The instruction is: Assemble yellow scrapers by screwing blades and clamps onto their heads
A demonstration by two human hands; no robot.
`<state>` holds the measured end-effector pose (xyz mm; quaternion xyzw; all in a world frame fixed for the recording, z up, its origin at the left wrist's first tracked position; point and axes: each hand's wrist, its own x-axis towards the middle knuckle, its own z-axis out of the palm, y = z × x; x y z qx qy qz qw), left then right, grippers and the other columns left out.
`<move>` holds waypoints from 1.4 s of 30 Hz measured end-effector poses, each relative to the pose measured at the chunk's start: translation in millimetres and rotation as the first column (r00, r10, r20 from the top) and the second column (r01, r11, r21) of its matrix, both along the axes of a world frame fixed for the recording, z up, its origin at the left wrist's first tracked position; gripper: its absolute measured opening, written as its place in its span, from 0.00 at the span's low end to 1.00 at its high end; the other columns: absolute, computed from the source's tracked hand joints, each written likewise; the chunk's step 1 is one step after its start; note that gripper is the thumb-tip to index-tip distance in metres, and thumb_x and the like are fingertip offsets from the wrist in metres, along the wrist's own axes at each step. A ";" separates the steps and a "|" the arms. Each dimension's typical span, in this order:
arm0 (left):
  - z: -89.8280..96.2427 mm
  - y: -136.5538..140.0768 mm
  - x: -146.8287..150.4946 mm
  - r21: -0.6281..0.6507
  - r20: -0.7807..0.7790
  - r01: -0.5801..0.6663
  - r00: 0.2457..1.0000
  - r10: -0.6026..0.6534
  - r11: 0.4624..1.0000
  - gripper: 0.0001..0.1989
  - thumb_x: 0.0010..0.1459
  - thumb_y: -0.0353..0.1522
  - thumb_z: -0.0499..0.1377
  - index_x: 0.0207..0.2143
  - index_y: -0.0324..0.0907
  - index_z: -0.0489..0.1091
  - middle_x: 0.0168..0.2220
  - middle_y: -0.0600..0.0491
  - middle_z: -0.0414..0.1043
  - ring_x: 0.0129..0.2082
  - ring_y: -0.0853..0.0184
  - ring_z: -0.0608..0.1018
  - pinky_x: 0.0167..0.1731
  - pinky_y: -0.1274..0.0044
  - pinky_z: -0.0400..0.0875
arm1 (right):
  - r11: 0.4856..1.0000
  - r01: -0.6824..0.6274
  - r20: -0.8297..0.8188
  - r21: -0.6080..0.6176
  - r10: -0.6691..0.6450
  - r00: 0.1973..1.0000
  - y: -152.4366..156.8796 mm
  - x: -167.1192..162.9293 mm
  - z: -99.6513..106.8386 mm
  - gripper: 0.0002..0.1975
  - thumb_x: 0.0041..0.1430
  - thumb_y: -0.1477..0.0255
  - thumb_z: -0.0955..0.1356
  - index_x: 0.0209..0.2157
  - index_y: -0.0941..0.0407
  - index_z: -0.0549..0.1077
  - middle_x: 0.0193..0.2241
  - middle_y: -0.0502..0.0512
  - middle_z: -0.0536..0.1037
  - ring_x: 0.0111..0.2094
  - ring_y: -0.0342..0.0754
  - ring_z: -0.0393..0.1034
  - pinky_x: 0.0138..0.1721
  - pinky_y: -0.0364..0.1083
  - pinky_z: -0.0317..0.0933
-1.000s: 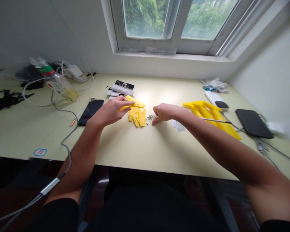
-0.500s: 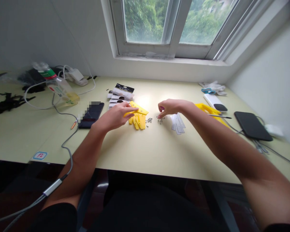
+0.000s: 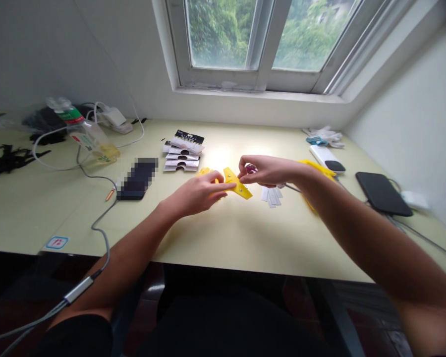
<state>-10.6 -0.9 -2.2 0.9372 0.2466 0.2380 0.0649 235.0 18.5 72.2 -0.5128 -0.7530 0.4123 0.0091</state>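
Note:
My left hand is closed on a flat yellow plastic piece, which it holds tilted above the table. Small metal screws show in holes on that piece. My right hand is closed in a pinch, its fingertips at the upper edge of the yellow piece; anything between them is too small to see. Something pink-purple shows inside its curled fingers, and a thin rod sticks out under the wrist. More yellow pieces lie partly hidden behind my left hand. Several pale flat strips lie below my right hand.
Stacked paper packages lie behind my left hand. A phone, a bottle and cables are on the left. On the right are a yellow item, a white power bank and a black device.
My left hand has moved right and nearer with the yellow piece, off the pile. My right hand has come up from the loose screws to that piece.

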 end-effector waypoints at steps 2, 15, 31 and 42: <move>-1.6 -3.9 4.5 0.026 -0.004 0.023 1.000 -0.023 0.999 0.16 0.67 0.34 0.54 0.54 0.49 0.72 0.44 0.48 0.71 0.28 0.73 0.71 0.30 0.78 0.68 | 0.999 0.010 -0.096 -0.046 -0.015 0.995 -0.2 0.0 -5.4 0.11 0.57 0.68 0.69 0.37 0.53 0.62 0.31 0.47 0.68 0.15 0.34 0.55 0.13 0.41 0.48; -3.2 -9.0 12.4 0.028 -0.053 0.064 0.997 -0.062 0.998 0.15 0.67 0.33 0.54 0.54 0.49 0.72 0.46 0.47 0.72 0.31 0.71 0.73 0.34 0.77 0.71 | 0.975 0.149 -0.357 -0.164 -0.199 0.912 2.4 -1.9 -22.2 0.13 0.52 0.74 0.73 0.35 0.54 0.66 0.17 0.41 0.65 0.12 0.35 0.55 0.11 0.38 0.47; -11.8 -6.6 15.3 -0.086 -0.052 0.072 0.996 -0.077 0.994 0.16 0.66 0.31 0.55 0.55 0.47 0.71 0.45 0.47 0.73 0.31 0.70 0.74 0.34 0.76 0.70 | 0.994 0.107 -0.131 0.035 -0.102 0.986 -6.3 0.6 -30.1 0.13 0.53 0.70 0.71 0.42 0.55 0.73 0.33 0.52 0.77 0.17 0.36 0.60 0.17 0.40 0.53; -5.5 5.5 2.7 -0.075 0.085 0.049 0.995 -0.043 0.996 0.16 0.66 0.32 0.55 0.55 0.45 0.71 0.43 0.47 0.72 0.33 0.70 0.73 0.35 0.76 0.70 | 0.969 0.195 0.020 0.154 -0.201 0.979 -48.5 10.0 -10.2 0.14 0.58 0.63 0.68 0.43 0.56 0.75 0.31 0.54 0.77 0.21 0.40 0.65 0.22 0.42 0.58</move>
